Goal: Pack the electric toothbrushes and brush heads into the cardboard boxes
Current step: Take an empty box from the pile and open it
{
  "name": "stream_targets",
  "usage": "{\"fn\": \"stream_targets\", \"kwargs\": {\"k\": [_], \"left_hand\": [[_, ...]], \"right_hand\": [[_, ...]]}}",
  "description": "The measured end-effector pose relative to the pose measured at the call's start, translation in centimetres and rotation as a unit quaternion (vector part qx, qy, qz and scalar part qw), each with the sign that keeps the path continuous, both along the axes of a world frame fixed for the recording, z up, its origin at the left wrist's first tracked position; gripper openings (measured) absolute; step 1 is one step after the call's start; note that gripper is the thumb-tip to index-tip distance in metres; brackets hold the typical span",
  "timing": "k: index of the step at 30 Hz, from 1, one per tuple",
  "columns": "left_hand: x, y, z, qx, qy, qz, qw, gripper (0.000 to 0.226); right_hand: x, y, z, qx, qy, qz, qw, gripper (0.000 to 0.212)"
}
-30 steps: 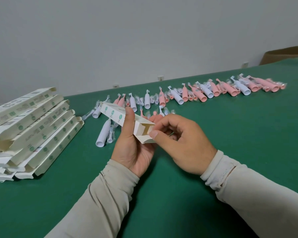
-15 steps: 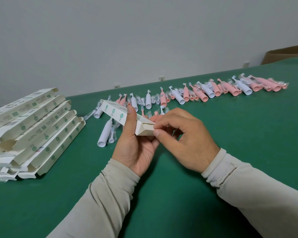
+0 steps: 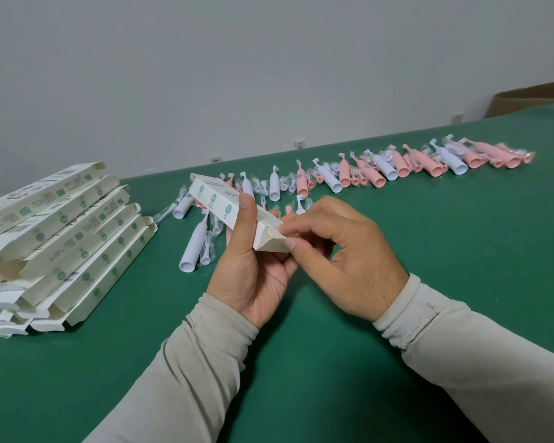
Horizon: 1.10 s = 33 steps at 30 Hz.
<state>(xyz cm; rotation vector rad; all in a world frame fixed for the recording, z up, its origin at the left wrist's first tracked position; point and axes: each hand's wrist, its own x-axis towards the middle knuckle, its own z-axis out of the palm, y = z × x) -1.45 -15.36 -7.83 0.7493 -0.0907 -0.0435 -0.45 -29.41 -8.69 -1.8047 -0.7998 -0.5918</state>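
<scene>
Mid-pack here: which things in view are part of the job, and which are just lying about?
Job:
box held in left hand
right hand pinching its end flap
stack of flat boxes
pink and white toothbrushes
bagged brush heads

Lying about:
brown carton
wall sockets

I'm seeing one long cream cardboard box (image 3: 227, 212) with green round marks tilting up off the green table, its near end flap folding shut. More such boxes (image 3: 61, 238) are lying stacked flat at the left, their end flaps open. Pink and white electric toothbrushes (image 3: 397, 164) are lying in a loose row across the far side, with small wrapped brush heads (image 3: 357, 180) sitting among them. One white toothbrush (image 3: 194, 247) is lying nearer, beside the held box.
</scene>
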Motion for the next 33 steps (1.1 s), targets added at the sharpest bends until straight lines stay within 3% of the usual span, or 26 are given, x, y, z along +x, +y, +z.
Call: {"fn": "stream_targets", "kwargs": {"k": [6,10,14,16,17,18,19,21,22,23,24,27,33], "left_hand": [[0.0,-0.1,0.0,0.003,0.000,0.002,1.000,0.094],[-0.1,-0.3,-0.1,0.019,0.007,-0.002,1.000,0.106],[-0.1,-0.1,-0.2,0.011,0.020,-0.003,1.000,0.103],[0.0,0.2,0.0,0.061,0.013,0.020,0.998,0.089],[0.0,0.5,0.2,0.130,0.002,0.056,0.990,0.076],[0.1,0.9,0.3,0.231,-0.012,0.113,0.966,0.063],[0.3,1.6,0.2,0.359,-0.030,0.180,0.915,0.057],[0.6,3.5,0.0,0.619,-0.061,0.291,0.727,0.060],[0.7,4.3,-0.1,0.706,-0.075,0.314,0.631,0.063],[0.7,4.8,-0.1,0.756,-0.090,0.317,0.565,0.063],[0.7,5.2,-0.2,0.781,-0.102,0.308,0.534,0.063],[0.8,5.6,-0.5,0.807,-0.118,0.272,0.510,0.062],[0.9,5.9,-0.8,0.819,-0.096,0.230,0.517,0.056]], "right_hand": [[-0.1,-0.1,0.2,-0.010,0.008,-0.004,1.000,0.014],[-0.2,-0.1,0.4,0.002,0.021,-0.040,0.999,0.008],[0.0,-0.1,0.3,0.006,0.053,-0.027,0.998,0.012],[0.4,-0.2,0.5,0.052,0.095,0.005,0.994,0.015],[0.7,-0.3,0.6,0.084,0.115,0.009,0.990,0.014],[1.0,-0.6,0.8,0.117,0.134,0.005,0.984,0.010],[1.4,-0.9,1.0,0.151,0.153,-0.004,0.977,0.004],[2.1,-1.7,1.6,0.217,0.191,-0.026,0.957,0.013],[2.4,-2.1,1.8,0.247,0.217,-0.026,0.944,0.020],[2.7,-2.5,2.0,0.268,0.243,-0.021,0.932,0.026],[2.8,-2.9,2.1,0.278,0.266,-0.009,0.923,0.030],[3.2,-3.7,2.1,0.283,0.313,0.030,0.906,0.033],[3.8,-3.8,1.6,0.286,0.363,0.069,0.884,0.022]]}}
